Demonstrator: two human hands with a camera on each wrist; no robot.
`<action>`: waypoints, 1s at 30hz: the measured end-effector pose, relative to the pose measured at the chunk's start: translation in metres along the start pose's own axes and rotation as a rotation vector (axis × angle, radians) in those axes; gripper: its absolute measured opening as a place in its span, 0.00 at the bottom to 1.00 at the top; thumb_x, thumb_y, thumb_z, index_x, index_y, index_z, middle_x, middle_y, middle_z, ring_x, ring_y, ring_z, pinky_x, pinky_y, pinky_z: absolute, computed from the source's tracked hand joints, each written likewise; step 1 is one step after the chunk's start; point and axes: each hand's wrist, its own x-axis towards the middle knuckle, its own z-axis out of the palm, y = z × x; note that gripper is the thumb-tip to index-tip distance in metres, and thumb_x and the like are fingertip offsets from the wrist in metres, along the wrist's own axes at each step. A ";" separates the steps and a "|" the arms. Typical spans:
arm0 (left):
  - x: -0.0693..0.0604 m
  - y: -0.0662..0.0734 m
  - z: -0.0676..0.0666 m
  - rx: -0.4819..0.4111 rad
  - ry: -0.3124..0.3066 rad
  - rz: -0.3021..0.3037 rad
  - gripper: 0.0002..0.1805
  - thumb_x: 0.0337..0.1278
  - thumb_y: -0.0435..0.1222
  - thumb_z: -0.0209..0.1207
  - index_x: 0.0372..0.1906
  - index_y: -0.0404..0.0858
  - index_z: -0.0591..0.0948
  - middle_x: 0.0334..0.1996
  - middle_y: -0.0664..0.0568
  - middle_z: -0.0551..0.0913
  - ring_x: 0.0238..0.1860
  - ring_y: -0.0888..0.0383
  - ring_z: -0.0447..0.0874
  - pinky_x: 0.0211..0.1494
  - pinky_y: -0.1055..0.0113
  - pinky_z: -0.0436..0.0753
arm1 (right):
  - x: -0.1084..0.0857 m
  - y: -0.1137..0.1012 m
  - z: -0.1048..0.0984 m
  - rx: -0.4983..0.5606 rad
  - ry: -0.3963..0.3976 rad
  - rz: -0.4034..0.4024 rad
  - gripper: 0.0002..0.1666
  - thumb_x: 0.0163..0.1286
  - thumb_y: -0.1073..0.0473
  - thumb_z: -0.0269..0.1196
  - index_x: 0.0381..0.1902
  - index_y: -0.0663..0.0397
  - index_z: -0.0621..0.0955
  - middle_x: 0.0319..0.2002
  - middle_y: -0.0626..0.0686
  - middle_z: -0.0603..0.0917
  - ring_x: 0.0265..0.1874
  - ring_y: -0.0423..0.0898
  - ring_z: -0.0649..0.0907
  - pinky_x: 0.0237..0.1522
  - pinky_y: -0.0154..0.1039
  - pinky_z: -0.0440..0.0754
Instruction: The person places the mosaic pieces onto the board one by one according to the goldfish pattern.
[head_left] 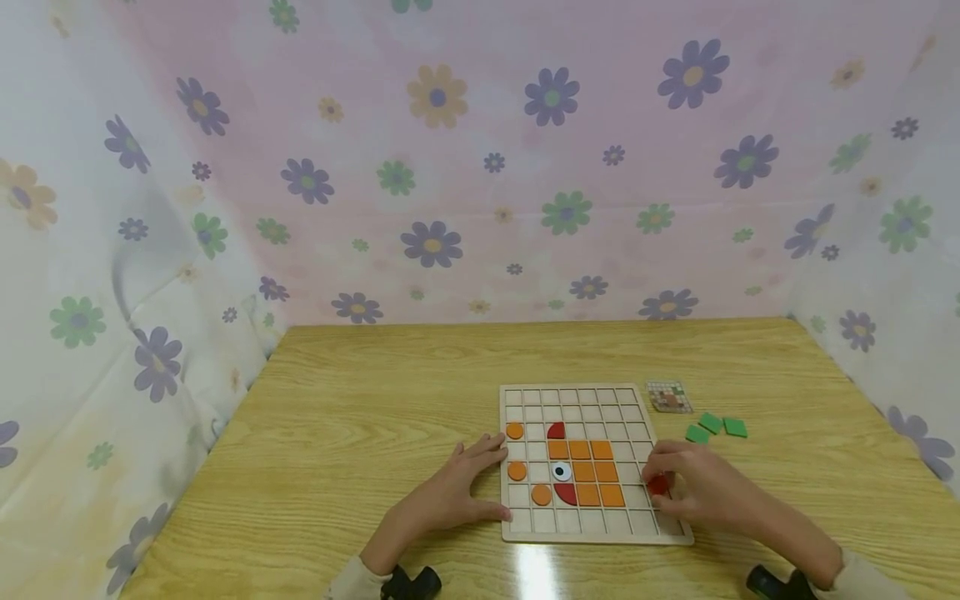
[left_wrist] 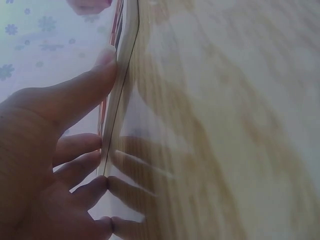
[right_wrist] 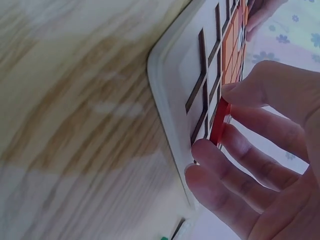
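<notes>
A wooden grid board (head_left: 592, 540) lies on the table. My left hand (head_left: 450, 492) rests at its left edge, fingers spread and thumb touching the near left corner. At the right side of the board, my right hand (head_left: 701, 487) pinches a red piece (right_wrist: 219, 120) between thumb and fingers, over the grid's right columns; its full outline is hidden. Set in the grid are several orange squares (head_left: 584, 472), a white eye disc (head_left: 562, 472), two red quarter-circles (head_left: 566, 494) and three orange discs (head_left: 517, 471) along the left.
Beyond the board's far right corner lies a small picture card (head_left: 669, 397) with a grid pattern. Three green square tiles (head_left: 735, 427) sit near it on the wooden table (head_left: 360, 400). Flowered cloth (head_left: 495, 183) hangs behind and at both sides.
</notes>
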 end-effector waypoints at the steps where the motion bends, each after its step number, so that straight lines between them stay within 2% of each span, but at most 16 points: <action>1: 0.000 0.000 0.000 0.002 -0.001 -0.001 0.45 0.48 0.54 0.66 0.69 0.38 0.65 0.73 0.52 0.55 0.73 0.51 0.47 0.72 0.45 0.42 | 0.001 -0.001 0.001 0.009 -0.001 -0.002 0.14 0.49 0.65 0.72 0.29 0.39 0.83 0.32 0.35 0.75 0.27 0.30 0.73 0.25 0.29 0.75; 9: 0.000 -0.001 0.001 0.003 -0.003 -0.003 0.46 0.48 0.55 0.66 0.70 0.38 0.65 0.73 0.52 0.54 0.73 0.52 0.47 0.72 0.45 0.42 | 0.008 -0.008 0.008 0.083 0.002 -0.039 0.15 0.49 0.70 0.69 0.29 0.42 0.83 0.30 0.37 0.75 0.26 0.31 0.74 0.23 0.28 0.76; 15: 0.000 -0.003 0.002 0.000 0.000 -0.007 0.46 0.48 0.55 0.66 0.70 0.39 0.65 0.73 0.53 0.54 0.73 0.52 0.46 0.73 0.46 0.41 | 0.011 -0.010 0.012 0.134 -0.045 -0.014 0.14 0.52 0.69 0.69 0.30 0.42 0.83 0.32 0.38 0.75 0.28 0.32 0.75 0.26 0.29 0.78; 19: 0.001 -0.003 0.002 -0.002 0.000 -0.007 0.46 0.47 0.55 0.66 0.70 0.39 0.65 0.73 0.54 0.54 0.73 0.52 0.46 0.73 0.46 0.41 | 0.013 -0.008 0.013 0.159 -0.066 -0.028 0.10 0.56 0.66 0.69 0.31 0.44 0.83 0.33 0.40 0.76 0.27 0.32 0.73 0.24 0.28 0.76; 24: 0.000 -0.002 0.001 -0.004 -0.001 -0.008 0.46 0.47 0.54 0.66 0.69 0.38 0.65 0.73 0.53 0.54 0.73 0.52 0.47 0.72 0.45 0.41 | 0.014 -0.007 0.013 0.167 -0.088 -0.053 0.08 0.57 0.67 0.69 0.33 0.49 0.85 0.33 0.43 0.78 0.27 0.31 0.72 0.23 0.27 0.75; 30: 0.000 -0.001 0.000 -0.007 -0.001 -0.003 0.45 0.48 0.53 0.67 0.69 0.37 0.65 0.73 0.52 0.55 0.73 0.51 0.47 0.72 0.45 0.41 | 0.016 -0.008 0.012 0.162 -0.114 -0.033 0.10 0.56 0.69 0.68 0.34 0.51 0.85 0.34 0.44 0.79 0.27 0.31 0.72 0.23 0.28 0.75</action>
